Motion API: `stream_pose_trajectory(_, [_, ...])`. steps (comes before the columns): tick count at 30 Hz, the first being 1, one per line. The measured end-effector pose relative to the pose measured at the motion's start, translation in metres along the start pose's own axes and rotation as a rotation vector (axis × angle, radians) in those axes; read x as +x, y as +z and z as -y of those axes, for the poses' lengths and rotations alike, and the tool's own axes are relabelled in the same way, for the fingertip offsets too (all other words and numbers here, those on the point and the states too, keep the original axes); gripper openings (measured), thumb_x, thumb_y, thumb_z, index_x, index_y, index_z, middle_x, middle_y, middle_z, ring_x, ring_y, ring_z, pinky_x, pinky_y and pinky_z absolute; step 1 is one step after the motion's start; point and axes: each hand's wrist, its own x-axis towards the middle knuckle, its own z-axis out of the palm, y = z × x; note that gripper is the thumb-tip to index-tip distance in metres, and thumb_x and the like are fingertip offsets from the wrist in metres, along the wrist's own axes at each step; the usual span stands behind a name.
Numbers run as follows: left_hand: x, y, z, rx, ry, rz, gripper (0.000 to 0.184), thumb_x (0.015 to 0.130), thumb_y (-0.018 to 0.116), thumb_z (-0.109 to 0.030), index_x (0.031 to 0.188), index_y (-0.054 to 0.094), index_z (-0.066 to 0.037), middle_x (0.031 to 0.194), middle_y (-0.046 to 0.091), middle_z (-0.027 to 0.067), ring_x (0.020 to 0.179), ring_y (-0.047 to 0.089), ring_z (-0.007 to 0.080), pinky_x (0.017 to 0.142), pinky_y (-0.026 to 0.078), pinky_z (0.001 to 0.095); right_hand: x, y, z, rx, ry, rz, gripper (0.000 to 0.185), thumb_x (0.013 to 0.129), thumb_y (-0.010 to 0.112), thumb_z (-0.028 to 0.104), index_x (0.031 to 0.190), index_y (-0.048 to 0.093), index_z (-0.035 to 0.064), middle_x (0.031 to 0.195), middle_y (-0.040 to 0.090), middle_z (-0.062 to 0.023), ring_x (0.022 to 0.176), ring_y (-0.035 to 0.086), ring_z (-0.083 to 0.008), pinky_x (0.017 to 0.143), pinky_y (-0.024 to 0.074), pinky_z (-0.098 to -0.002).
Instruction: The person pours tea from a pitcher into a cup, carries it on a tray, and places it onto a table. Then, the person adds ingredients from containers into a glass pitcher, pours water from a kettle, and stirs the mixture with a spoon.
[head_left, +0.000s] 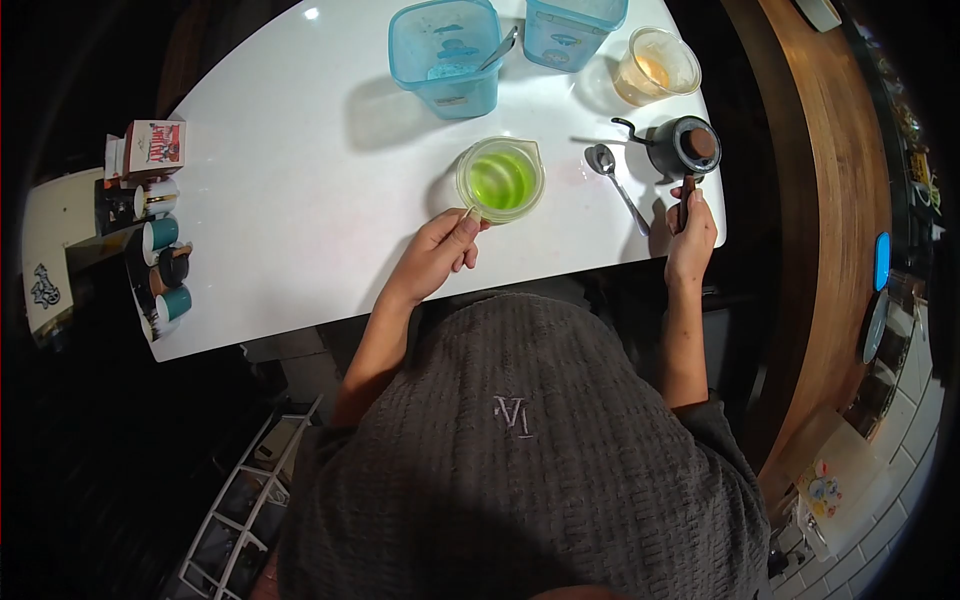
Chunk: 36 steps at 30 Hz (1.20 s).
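Observation:
My left hand (440,255) is closed on the handle of a clear glass jug (530,165) with a pouring lip, which has bright green liquid (500,181) in it. On the right, my right hand (692,238) grips the handle of a black gooseneck kettle (668,152); its lid has a round wooden knob (702,145) and its thin spout points left. Between the two vessels a metal spoon (622,190) lies on the white table (290,230).
Two blue plastic tubs (455,100) (570,45) stand at the back, one with a spoon handle leaning out. Beside them is a clear plastic cup (650,70) with brownish residue. Cups (160,235) and a small box (157,145) line the left edge. A wooden counter (800,200) runs along the right.

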Motion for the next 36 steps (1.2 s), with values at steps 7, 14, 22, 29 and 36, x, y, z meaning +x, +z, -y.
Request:
stream_pose_trajectory(7, [0.004,-0.005,-0.002,0.022,-0.034,0.022,0.054,0.103,0.038,-0.046,0.116,0.06,0.001,0.068,0.055,0.0004,0.059,0.046,0.0044,0.055,0.037,0.0197,0.003,-0.012,-0.002,-0.277,-0.125,-0.04,0.047,0.106,0.029,0.033,0.119,0.058,-0.0022,0.079,0.05,0.002,0.068,0.04,-0.0067,0.063,0.033,-0.0217])
stream_pose_trajectory(14, [0.003,-0.008,-0.003,-0.07,-0.045,0.044,0.047,0.102,0.046,-0.042,0.107,0.062,0.002,0.086,0.061,0.0021,0.063,0.048,0.0063,0.058,0.04,0.0207,-0.055,-0.006,-0.032,-0.541,-0.322,-0.28,0.024,0.092,0.062,0.026,0.1,0.067,0.0042,0.083,0.057,-0.0025,0.074,0.05,-0.0165,0.074,0.0398,-0.0281])
stream_pose_trajectory(22, [0.004,-0.012,0.0,0.012,-0.031,0.067,0.044,0.104,0.039,-0.039,0.103,0.062,-0.001,0.081,0.063,0.0051,0.058,0.046,0.0039,0.055,0.038,0.02,-0.052,0.014,-0.012,-1.096,-0.19,-0.156,0.022,0.085,0.072,0.024,0.1,0.069,0.0085,0.087,0.055,-0.0069,0.082,0.053,-0.0232,0.078,0.0399,-0.0345])
stream_pose_trajectory(29, [-0.002,-0.009,-0.005,0.032,-0.004,0.001,0.042,0.104,0.041,-0.04,0.104,0.057,-0.002,0.107,0.067,0.0113,0.064,0.059,0.0075,0.052,0.042,0.0198,-0.079,0.026,0.04,-0.649,-0.443,-0.121,0.01,0.093,0.061,0.006,0.099,0.062,-0.002,0.075,0.068,-0.0089,0.061,0.064,-0.0122,0.057,0.0482,-0.0248])
stream_pose_trajectory(36, [-0.008,-0.005,-0.008,-0.047,-0.045,-0.101,0.04,0.101,0.049,-0.04,0.111,0.055,-0.001,0.103,0.067,0.0101,0.064,0.059,0.0091,0.051,0.042,0.0208,-0.062,0.053,0.075,0.261,-0.487,-0.169,0.015,0.097,0.057,0.009,0.101,0.063,-0.0041,0.083,0.061,-0.0033,0.07,0.049,-0.0042,0.062,0.0392,-0.0176])
